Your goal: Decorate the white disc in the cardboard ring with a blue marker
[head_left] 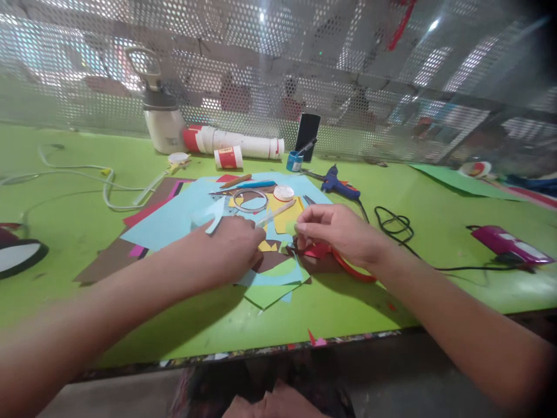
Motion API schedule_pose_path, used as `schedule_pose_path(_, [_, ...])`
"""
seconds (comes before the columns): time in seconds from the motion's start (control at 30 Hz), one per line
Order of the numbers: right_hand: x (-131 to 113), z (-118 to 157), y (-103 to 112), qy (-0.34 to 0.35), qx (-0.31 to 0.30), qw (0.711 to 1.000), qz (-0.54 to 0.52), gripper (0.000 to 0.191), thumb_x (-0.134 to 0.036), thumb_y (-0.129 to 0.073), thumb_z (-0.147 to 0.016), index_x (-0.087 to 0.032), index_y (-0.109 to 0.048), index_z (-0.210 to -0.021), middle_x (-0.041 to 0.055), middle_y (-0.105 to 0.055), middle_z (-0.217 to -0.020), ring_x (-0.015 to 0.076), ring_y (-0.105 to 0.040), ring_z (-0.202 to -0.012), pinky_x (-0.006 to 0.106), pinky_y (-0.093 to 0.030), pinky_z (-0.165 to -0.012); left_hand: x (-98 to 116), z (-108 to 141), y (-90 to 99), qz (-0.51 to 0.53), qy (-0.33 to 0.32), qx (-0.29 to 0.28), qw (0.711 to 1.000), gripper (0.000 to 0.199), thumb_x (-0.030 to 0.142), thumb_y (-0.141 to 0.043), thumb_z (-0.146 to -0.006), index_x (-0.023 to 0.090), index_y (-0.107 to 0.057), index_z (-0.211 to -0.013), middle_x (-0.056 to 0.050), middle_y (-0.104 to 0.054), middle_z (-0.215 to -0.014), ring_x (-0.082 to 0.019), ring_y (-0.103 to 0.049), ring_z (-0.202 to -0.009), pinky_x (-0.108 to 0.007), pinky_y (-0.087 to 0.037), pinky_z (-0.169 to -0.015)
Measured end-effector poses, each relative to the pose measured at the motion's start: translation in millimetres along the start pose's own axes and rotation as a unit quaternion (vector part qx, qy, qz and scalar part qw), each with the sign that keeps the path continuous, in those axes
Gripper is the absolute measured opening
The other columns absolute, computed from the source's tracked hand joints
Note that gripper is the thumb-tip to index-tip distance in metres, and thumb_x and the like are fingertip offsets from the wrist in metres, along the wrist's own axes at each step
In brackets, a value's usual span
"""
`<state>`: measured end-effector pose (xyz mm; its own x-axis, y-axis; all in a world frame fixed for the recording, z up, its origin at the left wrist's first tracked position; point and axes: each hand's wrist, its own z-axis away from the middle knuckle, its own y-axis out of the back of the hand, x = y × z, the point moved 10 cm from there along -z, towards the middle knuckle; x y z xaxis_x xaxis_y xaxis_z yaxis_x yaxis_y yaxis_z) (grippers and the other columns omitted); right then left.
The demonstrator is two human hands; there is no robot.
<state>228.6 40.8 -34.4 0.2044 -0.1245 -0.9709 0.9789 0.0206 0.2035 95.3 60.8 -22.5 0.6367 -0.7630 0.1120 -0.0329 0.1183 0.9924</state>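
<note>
L arm (108,307), L hand (235,247): over cut paper (282,270); fingers hidden, grip can't tell. R hand (333,229): fingers curled, hold unclear; best w/ paper flat.

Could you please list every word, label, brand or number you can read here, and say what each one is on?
No text is legible.
Single paper cup: small marking on its red side, too blurred to read.
Blue jar: labelled in white, too small to read.
Magenta object: pale patches; I cannot tell whether they carry print.

Papers (161,220) on table (444,217), bottle (164,126) behind, glue gun (338,184) right
</note>
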Motion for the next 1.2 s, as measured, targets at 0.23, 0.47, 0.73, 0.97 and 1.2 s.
schedule_pose_path(0.23, [19.8,6.0,-12.5,-0.009,-0.038,0.999,-0.028,0.028,-0.04,-0.075,-0.076,-0.017,-0.06,-0.077,-0.0002,-0.064,-0.062,0.007,-0.05,-0.046,0.021,-0.037,-0.046,8.9,1.2,-5.0,0.006,-0.036,0.043,0.998,0.025,0.02,-0.043,-0.091,0.015,-0.065,-0.08,-0.013,-0.065,-0.087,-0.028,-0.06,-0.084,-0.039,-0.045,-0.074])
schedule_pose_path(0.47, [8.8,9.6,-22.0,0.019,-0.049,0.998,-0.04,0.03,-0.044,-0.074,-0.079,-0.017,-0.061,-0.081,-0.0025,-0.061,-0.064,0.0046,-0.046,-0.044,0.019,-0.034,-0.042,-5.4,3.2,-10.5,0.491,0.043,0.009,0.87,0.019,0.037,-0.059,-0.084,0.018,-0.062,-0.083,-0.003,-0.069,-0.074,-0.019,-0.064,-0.071,-0.031,-0.048,-0.066])
schedule_pose_path(0.73, [4.0,10.5,-25.1,0.029,-0.041,0.998,-0.048,0.031,-0.04,-0.08,-0.074,-0.015,-0.062,-0.077,-0.0016,-0.062,-0.062,0.0048,-0.045,-0.047,0.018,-0.033,-0.042,-3.2,-0.1,-24.0,0.632,0.065,-0.001,0.772,0.02,0.035,-0.065,-0.078,0.015,-0.061,-0.077,-0.001,-0.063,-0.066,-0.014,-0.056,-0.062,-0.029,-0.042,-0.061])
schedule_pose_path(0.97, [6.3,11.5,-13.0,0.042,-0.018,0.996,-0.073,0.019,-0.034,-0.072,-0.083,-0.016,-0.065,-0.085,0.0004,-0.065,-0.071,0.0091,-0.057,-0.062,0.021,-0.043,-0.053,-0.9,0.6,-21.9,0.643,0.058,-0.017,0.763,0.019,0.033,-0.066,-0.079,0.016,-0.06,-0.074,0.002,-0.058,-0.061,-0.014,-0.055,-0.064,-0.03,-0.042,-0.066])
schedule_pose_path(1.2, [6.7,13.5,-20.6,0.021,-0.036,0.996,-0.075,0.021,-0.033,-0.074,-0.079,-0.015,-0.064,-0.077,-0.0008,-0.063,-0.065,0.0054,-0.047,-0.047,0.019,-0.034,-0.043,1.6,-1.2,-22.7,0.624,0.045,-0.044,0.779,0.019,0.033,-0.065,-0.082,0.015,-0.062,-0.076,0.002,-0.059,-0.062,-0.015,-0.056,-0.067,-0.029,-0.041,-0.068])
